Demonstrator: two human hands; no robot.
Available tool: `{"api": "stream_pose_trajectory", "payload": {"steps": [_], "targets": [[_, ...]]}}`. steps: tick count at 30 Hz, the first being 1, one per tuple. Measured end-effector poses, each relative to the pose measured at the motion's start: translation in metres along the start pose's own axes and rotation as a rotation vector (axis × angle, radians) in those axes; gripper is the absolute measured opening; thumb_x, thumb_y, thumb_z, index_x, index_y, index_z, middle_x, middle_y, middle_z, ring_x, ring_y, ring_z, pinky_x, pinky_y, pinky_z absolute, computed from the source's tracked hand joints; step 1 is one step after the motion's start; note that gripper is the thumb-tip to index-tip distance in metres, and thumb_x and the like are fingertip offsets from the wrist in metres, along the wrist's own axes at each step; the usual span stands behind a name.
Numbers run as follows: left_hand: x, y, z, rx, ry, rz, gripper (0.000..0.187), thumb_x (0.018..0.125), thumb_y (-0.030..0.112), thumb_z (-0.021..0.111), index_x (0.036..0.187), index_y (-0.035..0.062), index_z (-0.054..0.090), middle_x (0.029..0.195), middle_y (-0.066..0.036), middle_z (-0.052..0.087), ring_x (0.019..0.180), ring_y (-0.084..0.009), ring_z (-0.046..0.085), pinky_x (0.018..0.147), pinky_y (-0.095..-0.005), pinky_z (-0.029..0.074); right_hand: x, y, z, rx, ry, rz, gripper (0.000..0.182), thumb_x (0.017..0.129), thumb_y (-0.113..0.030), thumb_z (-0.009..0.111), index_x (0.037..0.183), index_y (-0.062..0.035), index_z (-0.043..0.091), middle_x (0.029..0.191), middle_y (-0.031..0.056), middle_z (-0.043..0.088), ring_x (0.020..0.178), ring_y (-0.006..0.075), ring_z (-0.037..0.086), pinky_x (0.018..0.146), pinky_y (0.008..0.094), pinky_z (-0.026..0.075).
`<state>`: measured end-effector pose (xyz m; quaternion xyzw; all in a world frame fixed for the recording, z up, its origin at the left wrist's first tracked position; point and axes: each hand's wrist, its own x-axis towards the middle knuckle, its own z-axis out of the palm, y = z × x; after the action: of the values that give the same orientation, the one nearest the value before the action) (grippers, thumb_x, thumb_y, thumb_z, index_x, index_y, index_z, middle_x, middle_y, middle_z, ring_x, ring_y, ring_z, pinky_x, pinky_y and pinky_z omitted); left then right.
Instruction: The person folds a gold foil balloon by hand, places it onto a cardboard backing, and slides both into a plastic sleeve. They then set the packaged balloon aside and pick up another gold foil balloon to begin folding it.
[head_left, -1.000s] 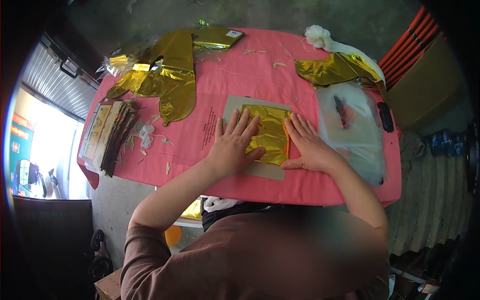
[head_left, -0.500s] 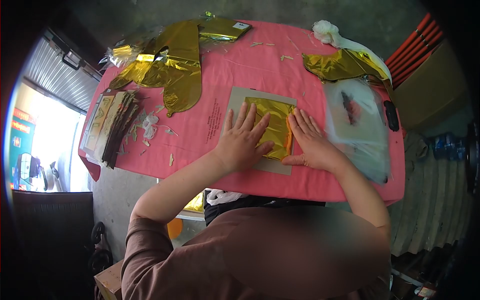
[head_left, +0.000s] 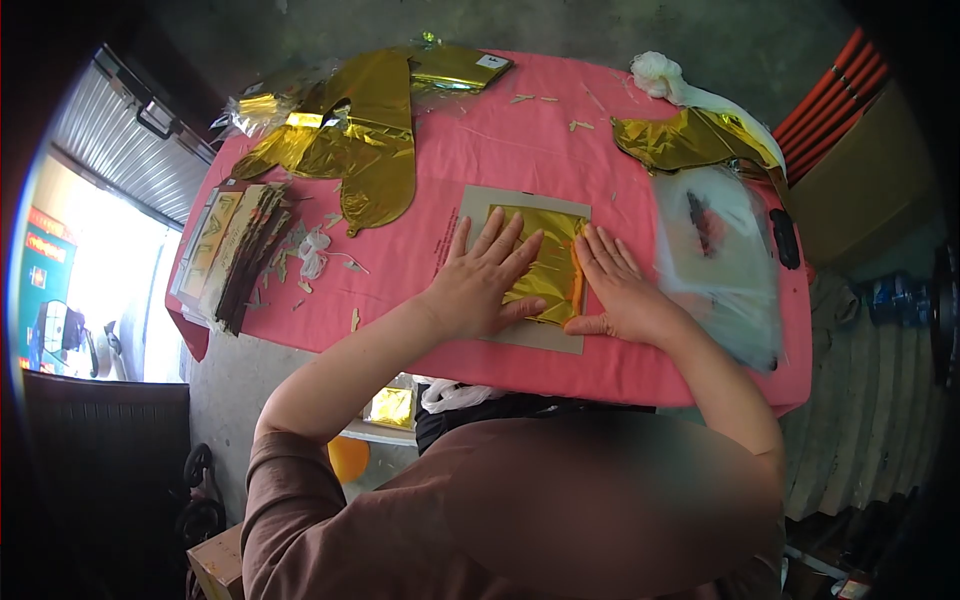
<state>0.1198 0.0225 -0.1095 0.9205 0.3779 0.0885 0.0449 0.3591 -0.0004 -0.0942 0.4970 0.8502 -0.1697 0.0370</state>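
Foil (head_left: 556,262) ptly under L hand (head_left: 482,283)

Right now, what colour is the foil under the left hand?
Mostly gold: flat foil sheet, best in head view.

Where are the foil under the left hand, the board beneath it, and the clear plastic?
Foil (head_left: 557,265), head view: on its gold face.
Board (head_left: 545,338), head view: on its near margin.
Plastic (head_left: 718,282), head view: on its middle.

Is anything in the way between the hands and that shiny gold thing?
No, nothing visible is in the way. The left hand lies flat on the shiny, rectangular gold foil piece, and the right hand is at its right edge. The flat grey rectangular board is underneath the foil, so it blocks neither hand.
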Motion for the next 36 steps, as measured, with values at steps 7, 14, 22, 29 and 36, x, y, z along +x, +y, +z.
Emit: {"api": "stream_pose_trajectory", "payload": {"steps": [7,14,22,29,36], "targets": [[0.000,0.009,0.002,0.005,0.025,0.005,0.075,0.086,0.054,0.049,0.144,0.0133,0.025,0.147,-0.021,0.025,0.139,-0.0368,0.017,0.109,-0.0559,0.014,0.011,-0.023,0.006,-0.041,0.009,0.016,0.112,0.073,-0.064,0.059,0.142,0.0085,0.010,0.148,0.0291,0.006,0.141,0.0357,0.002,0.114,0.0418,0.006],[-0.003,-0.007,-0.016,-0.087,-0.102,0.054,0.079,0.082,0.054,0.054,0.144,0.0125,0.026,0.147,-0.021,0.025,0.139,-0.0336,0.018,0.110,-0.0504,0.016,0.012,-0.030,0.006,-0.028,0.027,0.013,0.110,0.075,-0.065,0.058,0.142,0.0086,0.010,0.148,0.0300,0.006,0.141,0.0359,0.002,0.114,0.0420,0.006],[-0.009,-0.013,-0.006,-0.097,-0.042,0.104,0.082,0.081,0.059,0.054,0.142,0.0106,0.030,0.147,-0.021,0.025,0.139,-0.0329,0.018,0.111,-0.0483,0.016,0.007,-0.015,0.010,0.016,0.087,-0.059,0.104,0.077,-0.060,0.059,0.144,0.0035,0.011,0.150,0.0259,0.005,0.142,0.0331,0.002,0.114,0.0421,0.005],[-0.010,-0.011,-0.012,-0.083,0.013,0.091,0.085,0.080,0.062,0.053,0.141,0.0072,0.031,0.146,-0.020,0.028,0.139,-0.0347,0.019,0.111,-0.0509,0.014,0.004,-0.018,0.007,0.015,0.077,-0.064,0.101,0.079,-0.059,0.058,0.145,0.0018,0.011,0.151,0.0238,0.005,0.142,0.0317,0.001,0.114,0.0433,0.004],[-0.015,-0.005,-0.006,-0.042,0.005,0.012,0.081,0.082,0.058,0.054,0.142,0.0085,0.030,0.147,-0.020,0.025,0.139,-0.0373,0.016,0.110,-0.0532,0.013,0.008,-0.020,0.012,-0.016,0.085,-0.051,0.100,0.080,-0.060,0.055,0.144,0.0029,0.011,0.151,0.0234,0.005,0.142,0.0321,0.001,0.113,0.0450,0.003]]}}
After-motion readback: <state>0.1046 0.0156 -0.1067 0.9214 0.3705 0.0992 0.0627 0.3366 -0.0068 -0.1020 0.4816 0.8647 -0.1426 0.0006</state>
